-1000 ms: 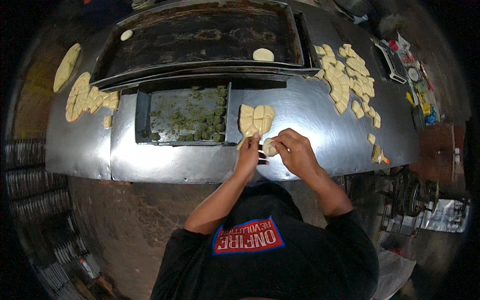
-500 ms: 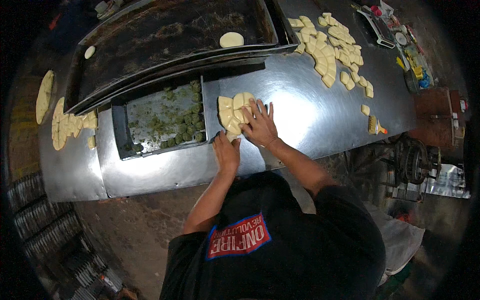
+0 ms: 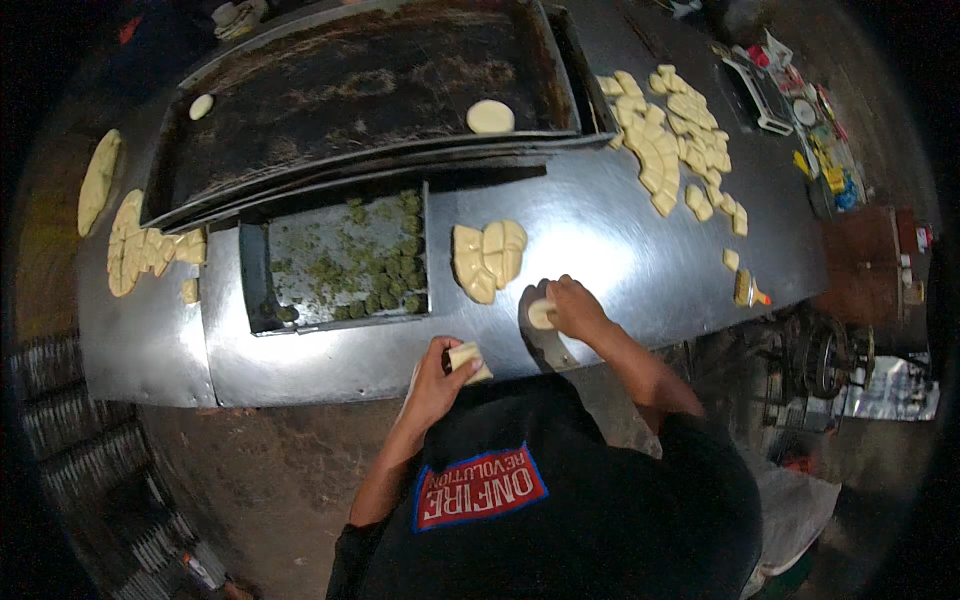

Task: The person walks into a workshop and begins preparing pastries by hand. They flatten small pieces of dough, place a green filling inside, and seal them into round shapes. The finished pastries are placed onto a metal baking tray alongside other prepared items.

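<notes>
Dough round (image 3: 541,314): right of the metal tray (image 3: 255,290); right hand (image 3: 580,312) curled at its edge, pinching or pressing, cannot tell.
Working it: light, even finger pressure likely best for uniform thickness.
Dough piece (image 3: 468,361): gripped in left hand (image 3: 434,384), nearer the wearer than the tray; a gentle hold should spare cut edges.
Cut dough (image 3: 487,260): smooth, pale, scored slab, just right of tray.
Green balls (image 3: 405,270): rough, crumbly-looking, massed at tray's right.
Baking pan (image 3: 360,90): dark, scorched, beyond tray.
Tabletop (image 3: 600,220): shiny metal, under tray.
</notes>
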